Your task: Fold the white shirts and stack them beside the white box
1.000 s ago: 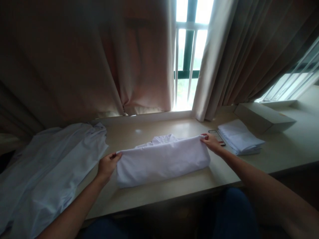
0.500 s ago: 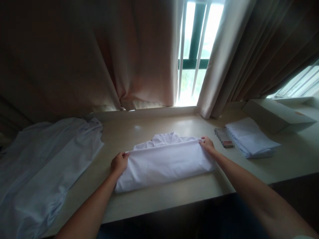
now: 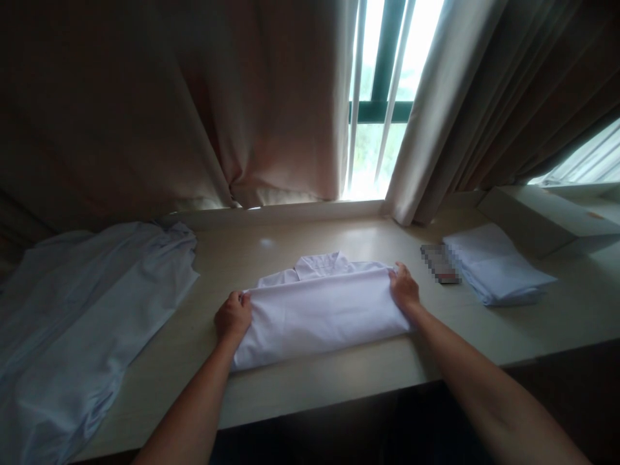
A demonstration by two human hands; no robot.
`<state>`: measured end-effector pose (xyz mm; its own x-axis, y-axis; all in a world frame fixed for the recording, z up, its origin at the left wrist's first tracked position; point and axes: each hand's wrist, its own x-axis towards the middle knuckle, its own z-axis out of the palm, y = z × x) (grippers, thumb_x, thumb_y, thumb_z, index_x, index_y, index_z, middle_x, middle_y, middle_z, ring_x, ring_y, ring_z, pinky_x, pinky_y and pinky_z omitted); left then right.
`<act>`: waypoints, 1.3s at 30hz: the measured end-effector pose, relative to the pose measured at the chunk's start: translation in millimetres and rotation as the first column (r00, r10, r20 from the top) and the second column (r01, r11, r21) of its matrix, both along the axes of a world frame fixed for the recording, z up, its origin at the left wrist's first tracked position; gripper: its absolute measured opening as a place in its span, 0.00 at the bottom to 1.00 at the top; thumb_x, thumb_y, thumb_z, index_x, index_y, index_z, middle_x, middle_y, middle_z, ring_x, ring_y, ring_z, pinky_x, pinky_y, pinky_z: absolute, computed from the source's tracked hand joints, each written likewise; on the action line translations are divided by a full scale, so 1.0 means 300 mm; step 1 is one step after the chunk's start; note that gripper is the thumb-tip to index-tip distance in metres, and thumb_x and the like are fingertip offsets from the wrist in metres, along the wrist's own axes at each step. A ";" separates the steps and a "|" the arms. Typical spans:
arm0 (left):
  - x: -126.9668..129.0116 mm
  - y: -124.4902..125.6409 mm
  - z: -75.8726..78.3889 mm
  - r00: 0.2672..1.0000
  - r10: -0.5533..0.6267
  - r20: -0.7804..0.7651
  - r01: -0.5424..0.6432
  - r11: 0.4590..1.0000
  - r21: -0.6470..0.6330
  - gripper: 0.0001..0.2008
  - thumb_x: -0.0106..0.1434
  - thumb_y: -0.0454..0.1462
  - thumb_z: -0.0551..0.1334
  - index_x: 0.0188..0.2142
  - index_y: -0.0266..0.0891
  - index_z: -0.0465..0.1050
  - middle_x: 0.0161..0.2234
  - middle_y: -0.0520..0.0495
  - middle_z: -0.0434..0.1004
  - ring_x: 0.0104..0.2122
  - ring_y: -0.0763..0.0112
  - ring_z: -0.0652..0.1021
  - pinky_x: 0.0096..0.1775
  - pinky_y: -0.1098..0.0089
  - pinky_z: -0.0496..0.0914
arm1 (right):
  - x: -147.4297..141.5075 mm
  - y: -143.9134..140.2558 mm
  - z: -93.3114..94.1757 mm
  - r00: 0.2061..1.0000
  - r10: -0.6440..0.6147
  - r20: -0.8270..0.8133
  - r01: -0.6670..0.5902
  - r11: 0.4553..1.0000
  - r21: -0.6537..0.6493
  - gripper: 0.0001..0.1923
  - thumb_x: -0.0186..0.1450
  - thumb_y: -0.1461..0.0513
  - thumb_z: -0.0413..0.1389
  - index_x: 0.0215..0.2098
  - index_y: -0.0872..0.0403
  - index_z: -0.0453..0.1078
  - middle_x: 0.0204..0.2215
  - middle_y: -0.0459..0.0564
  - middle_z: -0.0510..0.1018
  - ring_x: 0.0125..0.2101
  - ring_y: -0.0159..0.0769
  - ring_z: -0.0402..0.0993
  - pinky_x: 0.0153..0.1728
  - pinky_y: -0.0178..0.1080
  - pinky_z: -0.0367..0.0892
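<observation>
A white collared shirt (image 3: pixel 320 316) lies folded over on the pale table (image 3: pixel 290 397), its collar showing along the far edge. My left hand (image 3: pixel 234 316) pinches the upper left corner of the fold. At the upper right corner, my right hand (image 3: pixel 403 286) is closed on the cloth in the same way. The folded layer covers most of the shirt, so its buttons and sleeves are hidden.
Loose white garments (image 3: pixel 87 310) are spread over the table's left side. To the right lie a blurred-out flat object (image 3: pixel 440 263), a folded white stack (image 3: pixel 498 265) and a pale box (image 3: pixel 542 219). Curtains (image 3: pixel 281 97) hang along the back edge.
My view has shifted slightly. Both hands still grip the fold's corners, and the right hand's fingers have curled further over the cloth. The shirt's near edge sits a little higher in view.
</observation>
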<state>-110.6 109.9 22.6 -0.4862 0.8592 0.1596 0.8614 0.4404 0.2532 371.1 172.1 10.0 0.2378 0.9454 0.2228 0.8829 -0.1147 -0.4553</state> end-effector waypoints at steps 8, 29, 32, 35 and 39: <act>-0.018 0.013 -0.039 0.999 0.024 -0.035 -0.024 1.000 0.011 0.21 0.67 0.49 0.48 0.45 0.40 0.72 0.40 0.37 0.79 0.38 0.54 0.78 0.36 0.64 0.64 | -0.009 0.001 -0.004 0.995 -0.013 0.099 0.016 0.999 -0.031 0.19 0.72 0.57 0.42 0.56 0.55 0.63 0.51 0.58 0.72 0.48 0.43 0.71 0.46 0.40 0.63; -0.022 0.014 -0.052 0.999 0.027 -0.039 -0.025 0.999 0.031 0.21 0.66 0.50 0.48 0.45 0.41 0.72 0.40 0.37 0.80 0.38 0.53 0.78 0.36 0.63 0.65 | -0.017 -0.002 0.008 0.991 -0.024 0.129 0.030 0.999 -0.043 0.17 0.72 0.58 0.43 0.55 0.55 0.63 0.50 0.58 0.72 0.46 0.42 0.71 0.44 0.39 0.63; -0.018 0.012 -0.045 0.999 0.021 -0.042 -0.020 0.999 0.032 0.21 0.67 0.50 0.48 0.44 0.41 0.72 0.39 0.37 0.80 0.38 0.53 0.78 0.36 0.63 0.65 | -0.016 -0.003 0.008 0.991 -0.017 0.133 0.023 0.999 -0.040 0.17 0.72 0.58 0.43 0.55 0.55 0.63 0.50 0.58 0.72 0.46 0.42 0.71 0.44 0.39 0.63; -0.012 0.011 -0.039 0.998 0.035 -0.043 -0.034 0.999 0.022 0.21 0.67 0.50 0.48 0.44 0.41 0.72 0.40 0.37 0.80 0.38 0.54 0.78 0.36 0.63 0.66 | -0.014 -0.003 0.006 0.990 -0.014 0.138 0.020 0.999 -0.039 0.17 0.72 0.58 0.43 0.55 0.55 0.63 0.50 0.58 0.71 0.46 0.42 0.71 0.45 0.40 0.63; -0.009 0.011 -0.036 0.998 0.039 -0.047 -0.038 0.999 0.007 0.21 0.67 0.49 0.48 0.45 0.41 0.72 0.40 0.37 0.79 0.38 0.53 0.78 0.36 0.63 0.66 | -0.013 -0.001 0.002 0.990 -0.011 0.140 0.016 0.999 -0.035 0.17 0.72 0.58 0.43 0.55 0.54 0.63 0.50 0.57 0.71 0.46 0.42 0.72 0.44 0.40 0.63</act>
<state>-113.2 113.1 11.8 -0.5107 0.8388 0.1887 0.8549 0.4720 0.2153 367.1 171.7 10.6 0.2195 0.9503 0.2208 0.9357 -0.1410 -0.3234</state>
